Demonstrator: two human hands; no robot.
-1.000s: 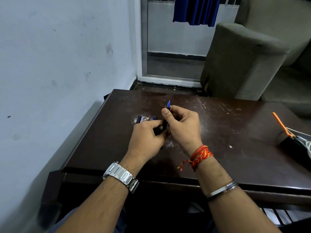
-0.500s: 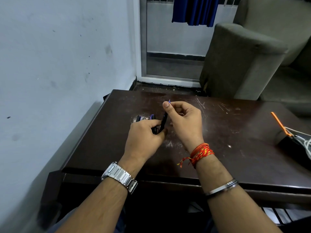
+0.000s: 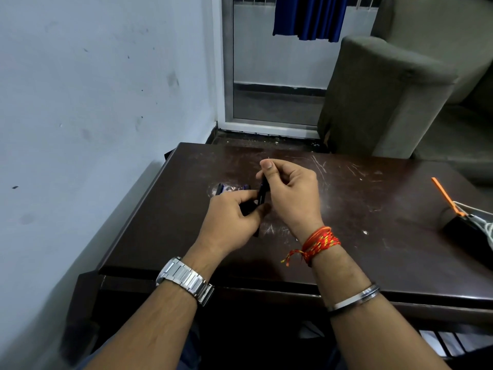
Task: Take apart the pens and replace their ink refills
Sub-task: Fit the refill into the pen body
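Note:
A dark pen barrel stands nearly upright between both hands over the dark wooden table. My left hand grips its lower part. My right hand pinches its upper end between thumb and fingers, so the tip is hidden. Behind my left hand, a few dark blue pen parts lie on the table, partly hidden by my fingers.
A black object with an orange strip and white cords lies at the table's right edge. The wall runs close along the left side. A grey-green sofa stands beyond the table, beside a glass door.
My right hand has slid up along the pen, and its thumb now covers the blue tip that showed a second ago. Left hand keeps its hold below.

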